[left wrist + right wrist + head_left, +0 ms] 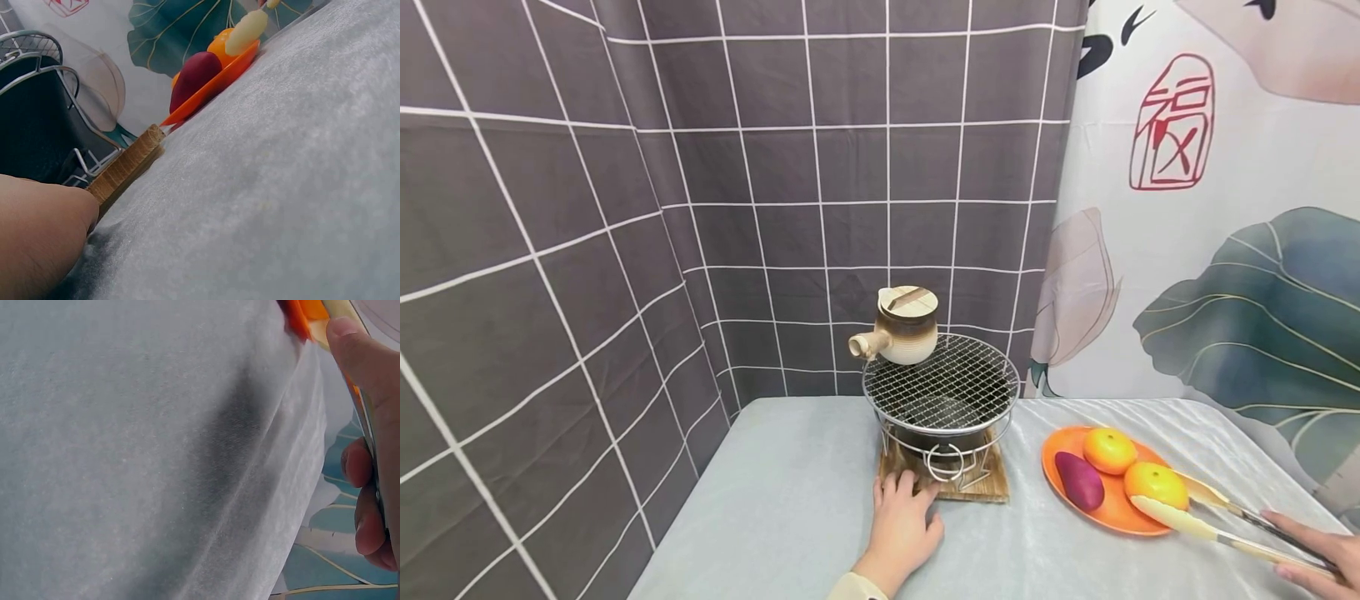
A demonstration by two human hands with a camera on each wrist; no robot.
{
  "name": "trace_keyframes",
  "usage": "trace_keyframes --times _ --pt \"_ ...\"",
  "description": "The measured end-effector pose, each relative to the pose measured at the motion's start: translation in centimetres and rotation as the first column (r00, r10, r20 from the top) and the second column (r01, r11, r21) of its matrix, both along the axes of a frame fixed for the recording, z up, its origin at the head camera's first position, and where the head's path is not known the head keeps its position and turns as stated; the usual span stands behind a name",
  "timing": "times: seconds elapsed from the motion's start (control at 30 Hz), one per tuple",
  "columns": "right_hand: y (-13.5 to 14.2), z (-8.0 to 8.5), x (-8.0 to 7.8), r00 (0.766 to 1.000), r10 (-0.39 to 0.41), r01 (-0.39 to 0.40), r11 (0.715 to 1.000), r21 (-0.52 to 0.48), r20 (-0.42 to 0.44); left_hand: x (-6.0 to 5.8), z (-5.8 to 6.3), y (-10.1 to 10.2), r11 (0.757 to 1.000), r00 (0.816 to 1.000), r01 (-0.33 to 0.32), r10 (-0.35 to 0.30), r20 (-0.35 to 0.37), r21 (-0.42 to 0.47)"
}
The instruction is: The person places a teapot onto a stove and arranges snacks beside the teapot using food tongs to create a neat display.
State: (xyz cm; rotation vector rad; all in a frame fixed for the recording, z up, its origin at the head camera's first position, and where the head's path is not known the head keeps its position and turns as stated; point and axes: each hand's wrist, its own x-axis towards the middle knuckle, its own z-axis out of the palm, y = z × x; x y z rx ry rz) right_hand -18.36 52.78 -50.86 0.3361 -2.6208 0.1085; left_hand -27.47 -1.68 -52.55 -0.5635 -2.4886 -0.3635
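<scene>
My right hand (pixel 1318 554) grips a pair of tongs (pixel 1262 543) with pale tips and metal arms, at the right edge of the head view. The tongs' tips stand on either side of the front orange (pixel 1156 486); whether they squeeze it, I cannot tell. That fruit sits on an orange plate (pixel 1123 512) with a second orange (pixel 1109 451) and a purple sweet potato (pixel 1079 481). My left hand (pixel 901 533) rests its fingers at the front left edge of a wooden board (pixel 973 490), under a round grill stove. The left wrist view shows the board's edge (pixel 128 165) beside that hand.
A wire grill rack (pixel 951 387) tops the stove on the board. On the rack's back left stands a clay teapot (pixel 906 337) with a side handle and wooden lid. Grey cloth (pixel 775 500) covers the table; tiled-pattern and printed curtains hang behind and at the left.
</scene>
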Motion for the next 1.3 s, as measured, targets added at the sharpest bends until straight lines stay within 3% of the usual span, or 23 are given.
trace_keyframes --times 0.17,0.43,0.6,0.83,0.97,1.07,1.23,1.3 --pt "-0.3 -0.4 0.0 0.991 0.094 -0.099 0.994 -0.051 -0.09 -0.1 0.0 0.0 1.0 1.0 -0.001 0.001 -0.003 0.0" --pt "0.2 -0.6 -0.3 0.995 0.065 -0.069 0.996 -0.06 -0.074 0.0 0.0 0.0 1.0 1.0 -0.001 0.001 -0.004 0.001" --pt "0.0 0.6 -0.4 0.99 0.075 -0.08 0.996 -0.045 -0.116 0.0 0.0 0.0 1.0 1.0 -0.002 0.002 0.001 0.005" --pt "-1.0 2.3 -0.3 0.993 -0.006 -0.003 0.997 -0.071 -0.119 0.0 0.0 0.0 1.0 1.0 0.0 0.0 -0.006 0.006" --pt "-1.4 3.6 -0.6 0.99 0.019 -0.032 0.995 -0.098 -0.137 -0.1 0.0 0.0 1.0 1.0 0.0 0.0 -0.016 0.009" --pt "-1.5 4.4 -0.9 0.993 0.015 -0.025 0.996 -0.084 -0.118 -0.1 0.0 0.0 1.0 1.0 0.001 -0.001 -0.015 0.009" --pt "-1.7 6.0 -1.8 0.993 -0.119 0.119 0.993 -0.004 0.008 -0.1 -0.1 0.0 1.0 1.0 0.002 -0.002 -0.008 0.008" --pt "-1.8 6.6 -2.1 0.99 -0.139 0.139 0.99 0.011 0.029 -0.1 -0.1 0.0 1.0 1.0 0.001 -0.001 -0.005 0.007"
